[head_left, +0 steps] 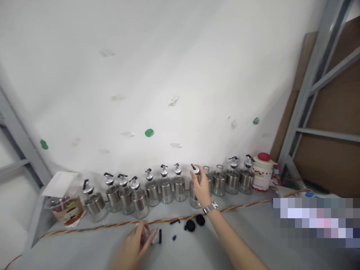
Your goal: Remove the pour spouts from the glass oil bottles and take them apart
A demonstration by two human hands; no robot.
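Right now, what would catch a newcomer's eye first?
Probably the row of glass bottles with metal bands, lined along the white wall. Next, the right hand on a silver spout top right of the row's middle, and the red-lidded jar at its right end.

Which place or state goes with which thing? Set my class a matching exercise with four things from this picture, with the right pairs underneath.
Things
1. Right hand
2. Twisted cord
3. Cream jar
4. Left hand

Places and states
A. Low over the grey tabletop, near a small black strip
B. Standing at the right end of the row of bottles, with a red lid
C. Around a silver top, with a metal watch band at the wrist
D. Red and yellow, running across in front of the bottles

Right pairs: 1-C, 2-D, 3-B, 4-A
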